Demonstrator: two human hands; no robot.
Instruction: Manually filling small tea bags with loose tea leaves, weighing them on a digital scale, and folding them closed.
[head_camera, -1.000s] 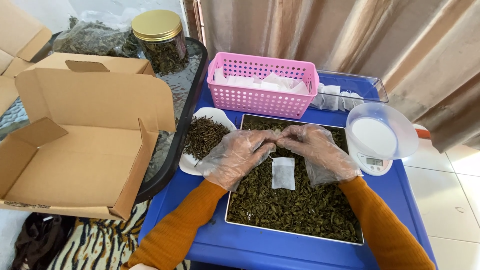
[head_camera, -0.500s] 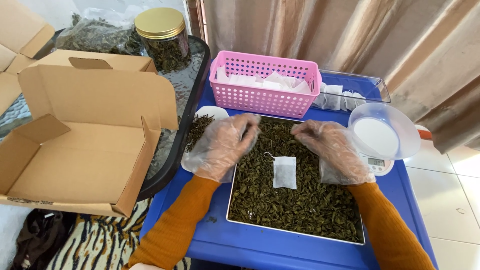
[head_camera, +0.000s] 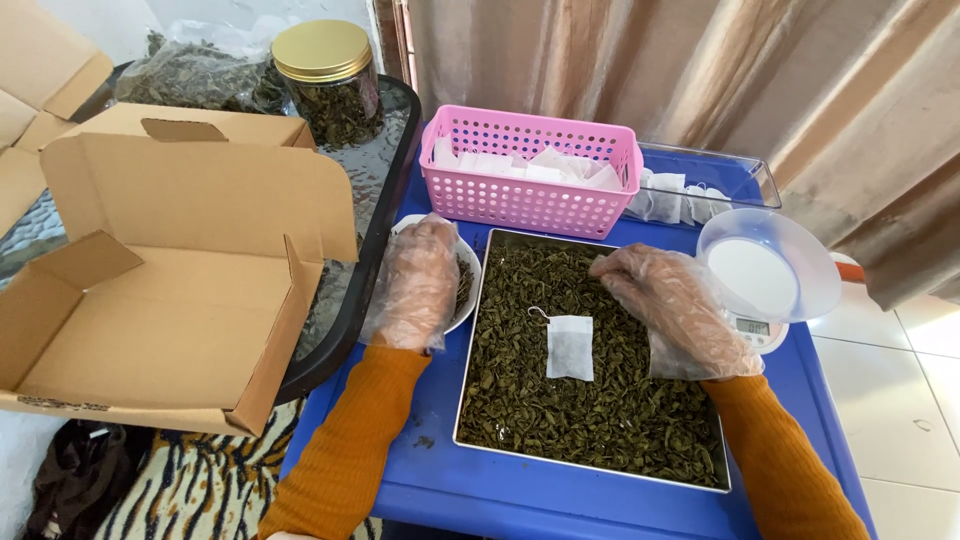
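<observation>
Both hands wear loose clear plastic gloves. My left hand (head_camera: 415, 280) reaches over the white plate (head_camera: 472, 268) of dark dried leaves, fingers curled down into them. My right hand (head_camera: 665, 300) hovers over the right side of the metal tray (head_camera: 463, 400), which is filled with green dried leaves. A small white filter bag (head_camera: 569, 346) with a string lies on the leaves between my hands, untouched.
A pink basket (head_camera: 530, 205) of white filter bags stands behind the tray, a clear box (head_camera: 745, 180) of more bags beside it. A scale with a clear bowl (head_camera: 768, 262) sits at right. An open cardboard box (head_camera: 170, 290) and a gold-lidded jar (head_camera: 325, 80) are at left.
My hands parted from the middle of the tray. The left hand swung left onto the white plate, the right hand drew slightly right. The filter bag stayed lying on the leaves.
</observation>
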